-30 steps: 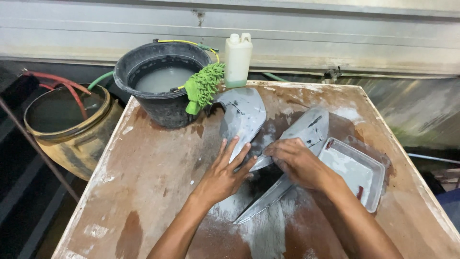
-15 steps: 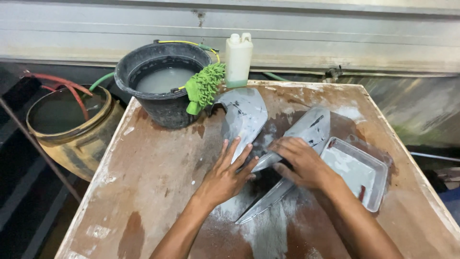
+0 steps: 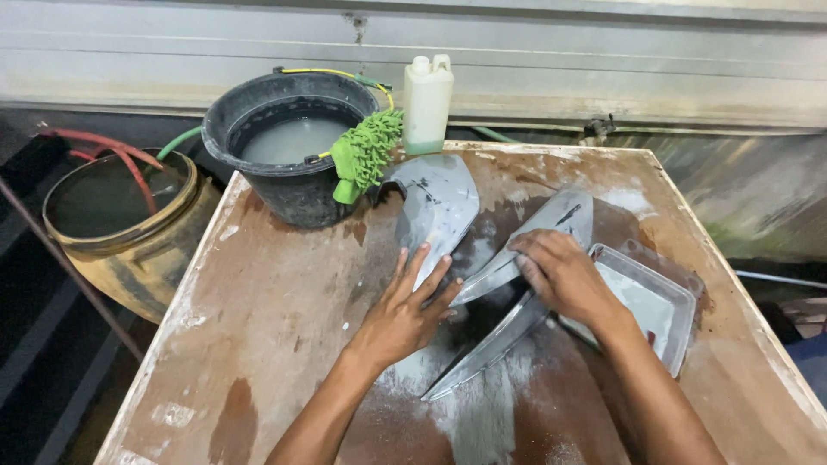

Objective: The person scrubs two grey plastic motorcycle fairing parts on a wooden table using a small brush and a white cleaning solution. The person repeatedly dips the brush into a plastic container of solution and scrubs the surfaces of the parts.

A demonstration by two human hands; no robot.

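A black bucket (image 3: 293, 146) of murky water stands beside a white jug (image 3: 428, 103). A green mitt (image 3: 366, 155) hangs on its rim.

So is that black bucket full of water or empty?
Nearly full. The black bucket stands upright on the table, and cloudy grey water shows not far below its rim.

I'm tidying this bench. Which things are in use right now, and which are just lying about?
In use: grey panel, left hand, right hand.

Lying about: bucket, green mitt, white jug, clear tray, drum.
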